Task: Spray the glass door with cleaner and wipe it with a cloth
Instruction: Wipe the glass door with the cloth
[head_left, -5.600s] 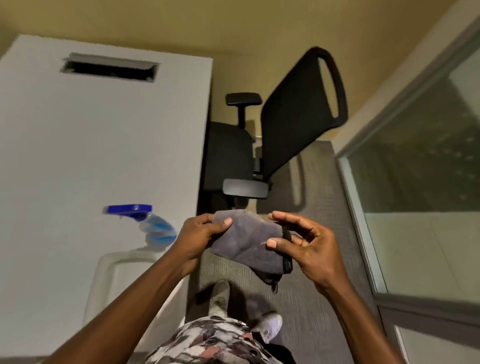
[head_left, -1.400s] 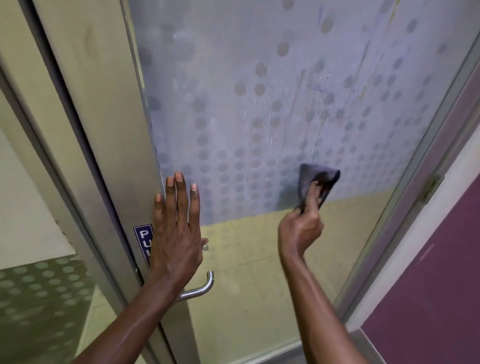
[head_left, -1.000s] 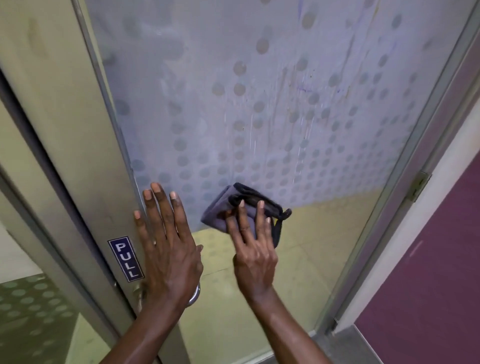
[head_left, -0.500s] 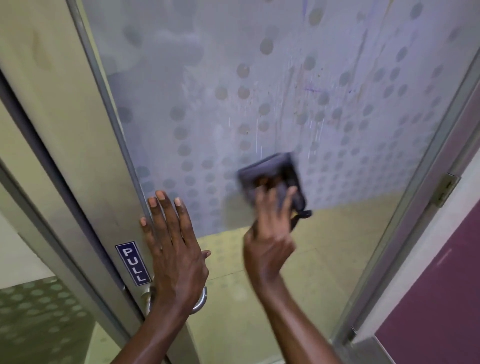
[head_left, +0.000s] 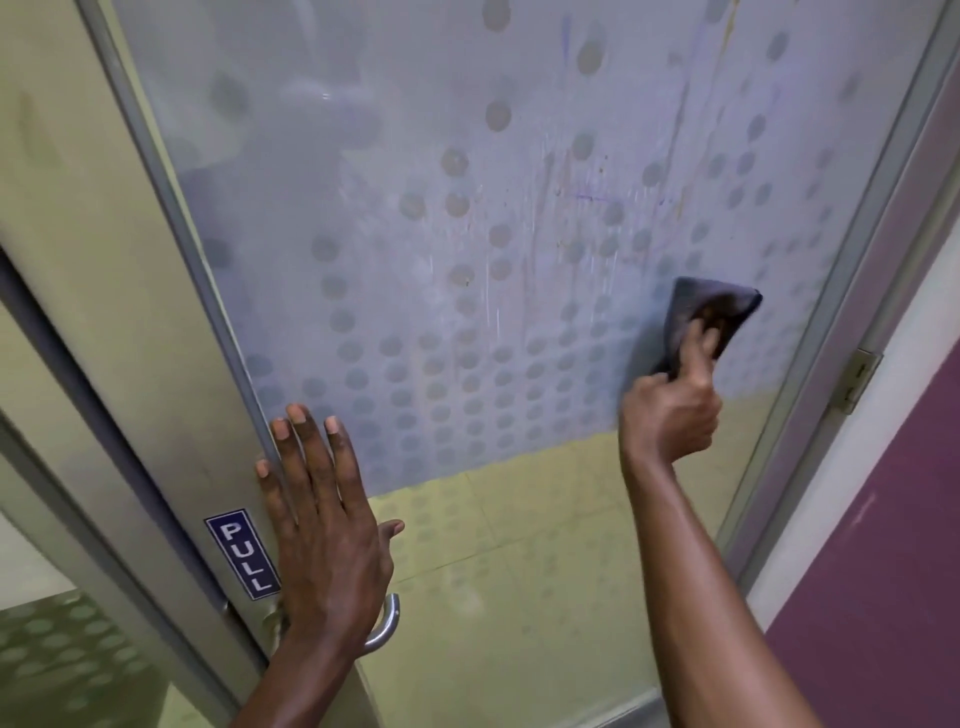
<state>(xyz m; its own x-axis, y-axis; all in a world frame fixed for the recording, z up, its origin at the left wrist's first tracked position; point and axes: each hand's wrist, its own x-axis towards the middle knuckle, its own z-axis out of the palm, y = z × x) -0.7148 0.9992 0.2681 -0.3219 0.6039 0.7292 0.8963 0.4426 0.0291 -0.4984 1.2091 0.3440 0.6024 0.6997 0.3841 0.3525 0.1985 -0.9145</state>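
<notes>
Purple wall (head_left: 883, 597) fills the lower right corner, next to a pale strip of door jamb, and yellowish floor tiles show through the clear lower part of the glass door (head_left: 519, 571). Nearest the camera, two bare forearms reach up from the bottom edge. The left hand (head_left: 324, 525) lies flat against the door where its metal frame (head_left: 171, 364) meets the glass, fingers (head_left: 304, 447) spread and pointing upward, palm covering part of the curved metal handle (head_left: 387, 623). Just left of that hand a blue sign (head_left: 243, 553) reading PULL is stuck on the frame. Farther up and to the right, the right hand (head_left: 672, 410) is closed around the lower end of a dark grey cloth (head_left: 706, 317), thumb and fingers pinching it, the cloth pressed against the frosted, dotted part of the glass near the right edge of the pane. Thin vertical streaks (head_left: 493, 291) and smears mark the frosted film left of the cloth. A metal hinge (head_left: 857, 379) sits on the jamb right of the cloth.
</notes>
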